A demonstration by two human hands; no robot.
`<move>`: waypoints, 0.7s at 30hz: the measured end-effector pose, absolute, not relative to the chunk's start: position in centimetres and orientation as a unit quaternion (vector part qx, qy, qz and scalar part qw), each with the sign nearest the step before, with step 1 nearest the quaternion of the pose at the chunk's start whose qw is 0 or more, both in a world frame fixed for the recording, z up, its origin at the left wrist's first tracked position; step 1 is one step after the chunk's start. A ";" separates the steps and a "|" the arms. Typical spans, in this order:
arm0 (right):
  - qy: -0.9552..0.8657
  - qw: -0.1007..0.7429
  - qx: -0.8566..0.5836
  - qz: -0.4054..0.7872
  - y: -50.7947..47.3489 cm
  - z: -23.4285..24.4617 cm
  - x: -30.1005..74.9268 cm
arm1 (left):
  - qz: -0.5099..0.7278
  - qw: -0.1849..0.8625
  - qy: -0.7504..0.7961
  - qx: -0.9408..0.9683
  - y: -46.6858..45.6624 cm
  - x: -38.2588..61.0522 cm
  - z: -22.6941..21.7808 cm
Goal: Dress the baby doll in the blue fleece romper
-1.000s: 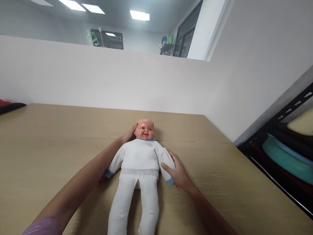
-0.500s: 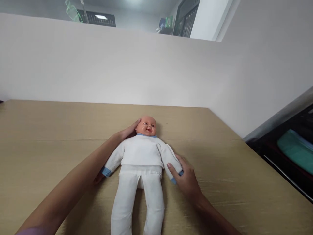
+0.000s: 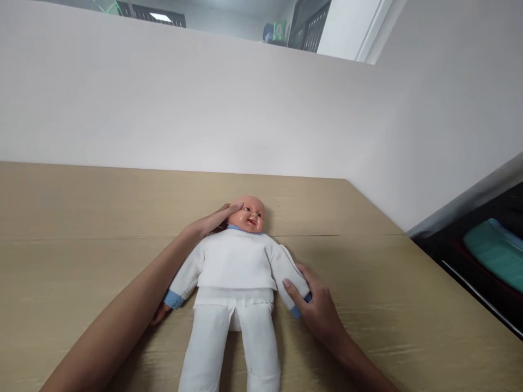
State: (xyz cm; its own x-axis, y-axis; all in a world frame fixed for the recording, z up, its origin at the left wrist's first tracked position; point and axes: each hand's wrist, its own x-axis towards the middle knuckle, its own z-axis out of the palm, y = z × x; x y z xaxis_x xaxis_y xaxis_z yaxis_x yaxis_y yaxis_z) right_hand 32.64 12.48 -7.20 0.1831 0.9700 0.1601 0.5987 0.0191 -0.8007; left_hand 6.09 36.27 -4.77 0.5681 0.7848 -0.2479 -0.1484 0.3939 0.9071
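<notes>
A baby doll (image 3: 237,261) in a white long-sleeved top and white trousers lies face up on a wooden table (image 3: 102,207). Blue trim edges its collar and cuffs. My left hand (image 3: 213,220) cups the side of the doll's head (image 3: 254,212), one digit lying against the face near the eye; part of that hand is hidden behind the head. On the other side, my right hand (image 3: 321,307) grips the doll's sleeve (image 3: 292,275) near the cuff, thumb on top. The doll's feet are cut off by the lower picture edge.
Behind the table stands a white wall (image 3: 204,103) with an opening above it into another room. A green folded cloth (image 3: 494,253) lies on a dark surface beyond the table's right edge.
The doll's head has turned slightly to the right under my left hand, whose digit now reaches further over the face. My right hand keeps its grip on the sleeve. The camera view has shifted slightly.
</notes>
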 end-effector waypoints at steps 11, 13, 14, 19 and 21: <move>-0.584 0.373 -0.673 0.257 12.4 -7.4 33.3 | 0.261 0.639 0.425 0.585 35.4 6.2 -3.0; -0.581 0.373 -0.675 0.261 12.4 -7.5 33.3 | 0.255 0.619 0.431 0.605 35.3 6.0 -2.6; -0.580 0.373 -0.676 0.261 12.4 -7.5 33.4 | 0.248 0.607 0.434 0.618 35.2 5.9 -2.5; -0.584 0.376 -0.676 0.247 12.4 -7.9 33.7 | 0.222 0.545 0.441 0.678 35.4 5.1 -2.1; -0.591 0.373 -0.671 0.246 12.4 -8.0 33.7 | 0.218 0.524 0.443 0.694 35.5 4.6 -2.1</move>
